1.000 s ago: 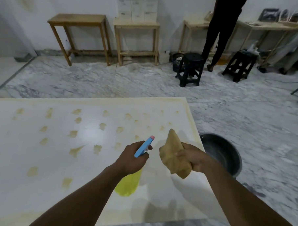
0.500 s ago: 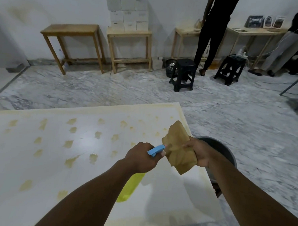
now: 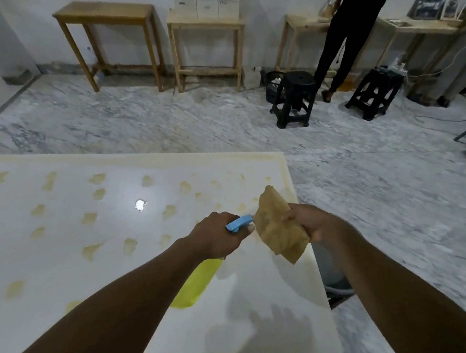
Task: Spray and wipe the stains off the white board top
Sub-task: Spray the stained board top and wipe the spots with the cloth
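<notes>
Over board [image 3: 147, 268], hands [image 3: 218, 237] [image 3: 314, 222] grip bottle [image 3: 195, 281], cloth [image 3: 277, 229]

Nothing legible anywhere in view. Closest to writing: small dark marks, like printed labels, on the fronts of the white boxes [image 3: 207, 0] stacked on the pale wooden table [image 3: 206, 21] against the back wall. One mark towards the left of the stack, one near the middle, one towards the right, all too small and blurred to read as letters or numbers. Further right, dark framed pictures [image 3: 427, 8] propped on another pale table [image 3: 420, 24] — only grey smudges, no word or figure to be made out. No brand, number or sign readable on any nearer surface either.
</notes>
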A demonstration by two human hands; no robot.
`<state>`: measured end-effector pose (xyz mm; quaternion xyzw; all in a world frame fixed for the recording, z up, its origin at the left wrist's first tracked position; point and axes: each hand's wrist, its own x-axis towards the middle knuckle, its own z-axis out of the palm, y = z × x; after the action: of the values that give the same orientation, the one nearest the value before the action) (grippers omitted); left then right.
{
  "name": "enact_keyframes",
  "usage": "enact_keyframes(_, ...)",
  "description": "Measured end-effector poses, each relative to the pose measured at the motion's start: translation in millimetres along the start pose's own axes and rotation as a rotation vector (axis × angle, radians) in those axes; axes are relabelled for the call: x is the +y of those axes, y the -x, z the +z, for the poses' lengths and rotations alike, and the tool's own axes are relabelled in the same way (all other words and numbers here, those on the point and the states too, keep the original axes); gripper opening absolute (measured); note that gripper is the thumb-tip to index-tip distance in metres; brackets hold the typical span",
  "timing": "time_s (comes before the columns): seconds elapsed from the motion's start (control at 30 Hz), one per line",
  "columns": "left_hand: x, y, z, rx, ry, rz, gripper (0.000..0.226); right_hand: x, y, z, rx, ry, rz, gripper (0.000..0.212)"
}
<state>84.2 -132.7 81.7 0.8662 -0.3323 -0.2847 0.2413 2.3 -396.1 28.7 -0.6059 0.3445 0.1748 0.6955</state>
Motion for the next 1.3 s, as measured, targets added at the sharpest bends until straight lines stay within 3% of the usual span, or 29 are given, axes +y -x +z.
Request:
enact_keyframes(0.17,-28,-29,-11,0.136,0.173,-0.125,0.05,-90,-99,-41,0.053,0.377,-0.014,0.021)
enact_keyframes(0.23,-38,-42,-13,0.179,0.191,-0.155,0.047,-122,-145,-44,0.062,0.453,-0.161,0.02)
enact_keyframes(0.3,-42,-50,-16,0.21,0.214,-0.171,0.045,-137,-185,-40,0.216,0.629,-0.322,0.033)
enact_keyframes(0.37,-52,-61,-12,0.211,0.216,-0.2,0.048,-122,-227,-34,0.302,0.834,-0.375,0.047)
enact_keyframes(0.5,-60,-66,-3,0.198,0.227,-0.224,0.047,-31,-255,-14,0.219,0.994,-0.5,0.051)
enact_keyframes(0.63,-59,-62,1,0.178,0.322,-0.226,0.025,18,-232,-4,0.24,1.048,-0.546,0.057)
enact_keyframes(0.77,-57,-46,8,0.18,0.308,-0.222,0.039,69,-188,7,0.279,1.053,-0.591,0.061)
enact_keyframes(0.9,-55,-13,17,0.183,0.319,-0.167,0.028,130,-129,32,0.279,1.096,-0.6,0.058)
enact_keyframes(1.07,-55,56,38,0.172,0.303,-0.107,0.033,210,-51,71,0.344,1.087,-0.649,0.062)
enact_keyframes(1.17,-59,96,50,0.185,0.278,-0.079,0.035,236,-17,86,0.361,1.02,-0.659,0.048)
enact_keyframes(1.23,-61,117,53,0.191,0.294,-0.072,0.035,224,13,100,0.34,0.956,-0.641,0.045)
enact_keyframes(1.3,-61,124,52,0.201,0.303,-0.07,0.034,191,42,110,0.259,0.871,-0.422,0.033)
